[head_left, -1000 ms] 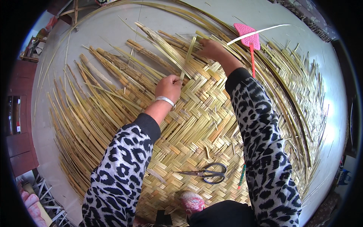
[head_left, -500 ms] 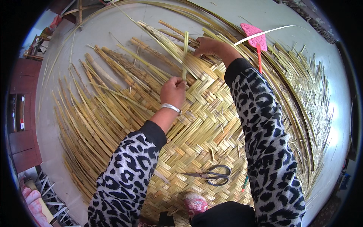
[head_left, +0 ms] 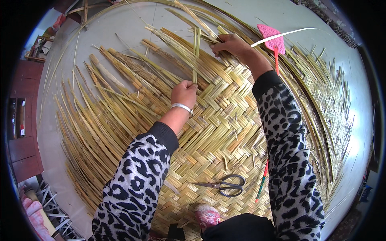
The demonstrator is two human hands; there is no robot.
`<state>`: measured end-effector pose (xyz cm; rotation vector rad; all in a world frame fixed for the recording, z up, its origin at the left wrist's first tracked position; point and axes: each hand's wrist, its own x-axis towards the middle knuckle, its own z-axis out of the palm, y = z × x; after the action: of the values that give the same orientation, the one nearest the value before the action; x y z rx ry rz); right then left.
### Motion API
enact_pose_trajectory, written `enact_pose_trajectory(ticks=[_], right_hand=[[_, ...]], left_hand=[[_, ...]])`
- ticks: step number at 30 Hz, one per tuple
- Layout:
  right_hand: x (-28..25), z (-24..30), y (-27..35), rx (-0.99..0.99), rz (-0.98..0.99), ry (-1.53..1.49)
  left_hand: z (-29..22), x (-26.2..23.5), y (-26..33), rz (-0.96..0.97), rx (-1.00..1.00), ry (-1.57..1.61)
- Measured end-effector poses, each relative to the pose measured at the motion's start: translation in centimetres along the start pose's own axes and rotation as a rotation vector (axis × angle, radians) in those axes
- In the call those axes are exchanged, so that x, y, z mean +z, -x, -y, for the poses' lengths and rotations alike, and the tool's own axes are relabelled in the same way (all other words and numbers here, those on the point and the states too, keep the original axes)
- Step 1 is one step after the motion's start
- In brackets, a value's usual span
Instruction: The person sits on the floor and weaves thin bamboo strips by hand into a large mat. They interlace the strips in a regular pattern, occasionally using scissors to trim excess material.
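The left hand [head_left: 184, 93] has its fingers clamped on an upright strip [head_left: 196, 56], lifting it clear of the woven mat [head_left: 225, 132]; the right hand [head_left: 232, 44], upper centre, has its fingers pressed together on loose strips [head_left: 201, 30], keeping them parted.

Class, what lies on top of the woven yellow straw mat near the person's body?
Black-handled scissors and a thin red-green stick lie on the woven mat. The floor beneath the mat is covered.
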<state>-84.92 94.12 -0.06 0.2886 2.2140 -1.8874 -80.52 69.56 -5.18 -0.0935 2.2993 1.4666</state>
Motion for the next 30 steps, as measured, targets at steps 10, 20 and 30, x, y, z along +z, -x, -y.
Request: enact_pose_trajectory(ticks=[10,20,30], right_hand=[[-0.9,1.4,1.9,-0.032,0.113,-0.324],[-0.2,0.6,1.0,0.008,0.003,-0.228],[0.5,-0.9,-0.5,-0.040,-0.060,-0.140]], left_hand=[[0.0,0.1,-1.1,0.059,-0.084,0.075],[0.5,-0.2,0.9,-0.012,0.004,0.256],[0.4,-0.1,1.2,-0.054,0.054,0.250]])
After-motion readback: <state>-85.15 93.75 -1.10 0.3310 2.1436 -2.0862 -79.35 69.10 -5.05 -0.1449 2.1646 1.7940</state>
